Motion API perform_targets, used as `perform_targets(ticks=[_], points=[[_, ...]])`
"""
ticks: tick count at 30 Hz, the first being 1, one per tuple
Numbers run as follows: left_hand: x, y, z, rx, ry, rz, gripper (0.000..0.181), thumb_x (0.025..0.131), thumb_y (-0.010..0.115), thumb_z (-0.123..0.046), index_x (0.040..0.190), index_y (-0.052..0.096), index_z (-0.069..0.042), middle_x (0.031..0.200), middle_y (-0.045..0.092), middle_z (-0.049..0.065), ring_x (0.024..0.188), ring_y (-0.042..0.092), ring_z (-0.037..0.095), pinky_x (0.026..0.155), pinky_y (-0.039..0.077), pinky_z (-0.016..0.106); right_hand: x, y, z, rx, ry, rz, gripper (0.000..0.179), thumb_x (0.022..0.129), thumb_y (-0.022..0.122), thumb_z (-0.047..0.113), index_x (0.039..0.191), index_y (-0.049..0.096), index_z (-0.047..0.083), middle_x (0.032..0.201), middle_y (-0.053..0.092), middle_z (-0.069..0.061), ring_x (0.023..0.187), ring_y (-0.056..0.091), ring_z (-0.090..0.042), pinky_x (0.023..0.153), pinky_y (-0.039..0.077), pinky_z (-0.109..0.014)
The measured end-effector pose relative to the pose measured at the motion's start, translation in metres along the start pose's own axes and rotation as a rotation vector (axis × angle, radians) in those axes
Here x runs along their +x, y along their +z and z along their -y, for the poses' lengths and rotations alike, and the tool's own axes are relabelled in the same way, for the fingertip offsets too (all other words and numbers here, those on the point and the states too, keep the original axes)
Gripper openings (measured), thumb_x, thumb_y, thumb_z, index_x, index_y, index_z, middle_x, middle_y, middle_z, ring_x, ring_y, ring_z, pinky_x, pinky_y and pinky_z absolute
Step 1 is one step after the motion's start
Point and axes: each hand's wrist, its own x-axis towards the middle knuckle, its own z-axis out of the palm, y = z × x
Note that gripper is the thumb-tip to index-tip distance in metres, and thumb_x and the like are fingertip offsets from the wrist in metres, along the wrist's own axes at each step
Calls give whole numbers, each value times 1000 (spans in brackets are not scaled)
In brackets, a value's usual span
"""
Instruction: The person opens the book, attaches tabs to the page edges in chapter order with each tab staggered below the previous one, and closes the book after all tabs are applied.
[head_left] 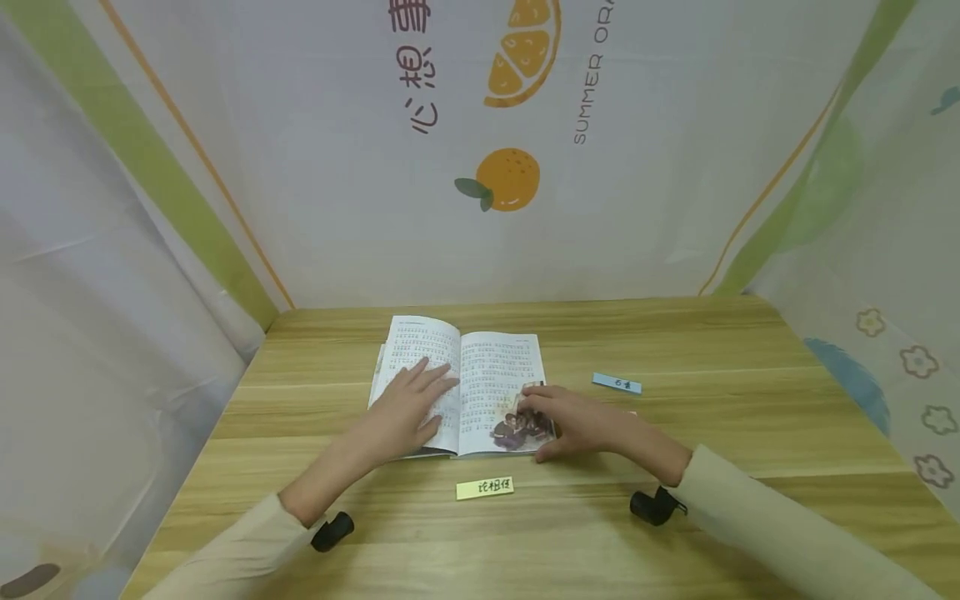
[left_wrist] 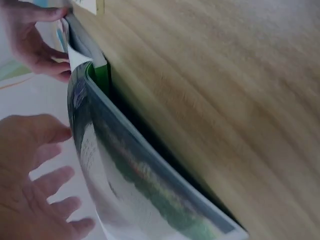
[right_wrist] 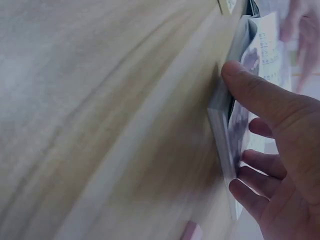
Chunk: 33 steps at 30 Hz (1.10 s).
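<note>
An open book [head_left: 495,358] lies on the table, with printed text on both pages and a coloured picture at the lower right. My left hand [head_left: 408,408] lies over the left page with its fingers spread. In the left wrist view the left hand [left_wrist: 35,175] is close to a bowed leaf [left_wrist: 135,170] with a picture on it. At the book's lower right corner, my right hand [head_left: 573,421] has its thumb at the near edge and its fingers bent over the page. The right wrist view shows the right hand's thumb and fingertips [right_wrist: 245,192] gripping that corner.
A yellow sticky note [head_left: 484,488] with handwriting lies in front of the book. To the right is a blue sticky note [head_left: 617,383]. A pinkish piece [right_wrist: 191,231] lies near the right hand. Printed curtains [head_left: 360,208] border the wooden table [head_left: 712,375].
</note>
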Motion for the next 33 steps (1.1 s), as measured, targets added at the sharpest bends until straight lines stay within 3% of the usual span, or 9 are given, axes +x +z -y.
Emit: perform_targets(ticks=[4, 7, 19, 23, 26, 33], points=[[3, 9, -7, -61, 25, 158, 45, 92, 70, -6, 136, 59, 2, 148, 48, 25, 138, 34, 54, 113, 27, 61, 0, -2, -1, 3, -15, 20, 64, 84, 84, 37, 135, 59, 7, 154, 41, -21, 140, 39, -39, 112, 36, -51], [7, 15, -10, -65, 17, 221, 42, 94, 68, -7, 134, 60, 2, 147, 48, 25, 140, 33, 51, 116, 25, 56, 0, -4, 0, -6, -27, 29, 60, 86, 83, 36, 133, 60, 7, 153, 43, -22, 139, 41, -39, 111, 37, -51], [20, 21, -21, -54, -50, 287, 50, 95, 70, -15, 142, 57, -3, 155, 41, 21, 143, 27, 50, 114, 25, 62, -1, -6, 2, -70, -94, 0, 34, 91, 75, 17, 122, 67, 5, 140, 56, -21, 129, 54, -35, 102, 48, -43], [21, 20, -25, -62, -84, 314, 50, 97, 68, -17, 144, 56, -6, 157, 39, 18, 145, 25, 49, 113, 25, 65, 2, -6, 3, -72, -101, -20, 29, 86, 72, 7, 115, 69, 5, 120, 66, -11, 105, 64, -21, 85, 54, -34], [21, 19, -26, -58, -110, 330, 50, 98, 66, -19, 146, 54, -9, 159, 37, 15, 145, 24, 48, 113, 24, 65, 4, -5, 3, -72, -100, -37, 26, 84, 73, 5, 109, 70, 7, 103, 65, 0, 87, 58, -10, 77, 53, -29], [17, 22, -23, -26, -128, 315, 50, 101, 63, -23, 148, 52, -13, 160, 35, 14, 145, 26, 47, 113, 28, 60, 5, -4, 4, -42, -74, -63, 24, 82, 75, 2, 104, 68, 10, 97, 64, 5, 80, 54, -8, 70, 50, -27]])
